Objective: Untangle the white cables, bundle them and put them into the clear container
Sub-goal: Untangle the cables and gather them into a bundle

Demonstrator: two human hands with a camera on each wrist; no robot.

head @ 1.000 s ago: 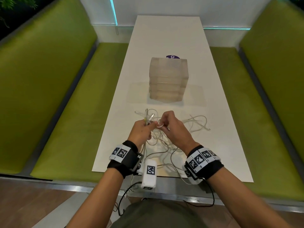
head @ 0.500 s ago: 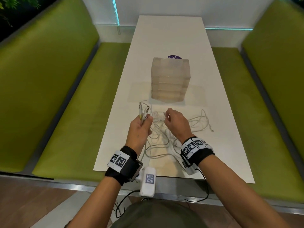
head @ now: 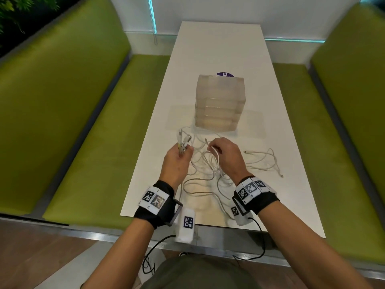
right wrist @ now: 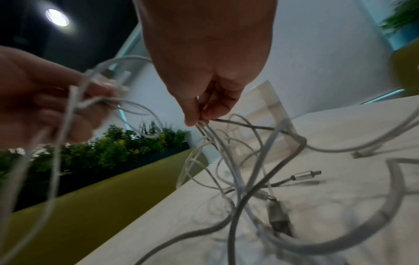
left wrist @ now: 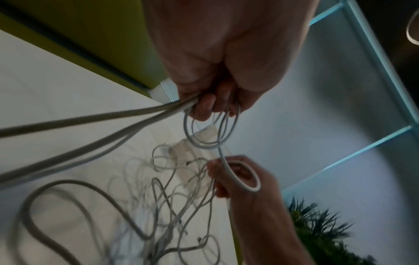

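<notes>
A tangle of white cables (head: 206, 174) lies on the near half of the white table (head: 220, 51). My left hand (head: 179, 157) grips several cable ends, their plugs sticking up past the fist; the left wrist view shows its fingers (left wrist: 204, 107) curled round the strands. To its right, my right hand (head: 225, 153) pinches a few strands of the tangle between thumb and fingertips (right wrist: 192, 120) and lifts them. The clear container (head: 218, 103), a stack of frosted boxes, stands just beyond both hands.
One more white cable (head: 264, 161) trails off to the right on the table. A clear flat lid (head: 179, 119) lies under the container, and a purple round sticker (head: 225, 74) shows behind it. Green benches (head: 62, 105) flank the table on both sides.
Both hands have moved away from me toward the container and drawn apart. The left hand has lifted the plug ends higher; the right hand has taken other strands of the tangle.
</notes>
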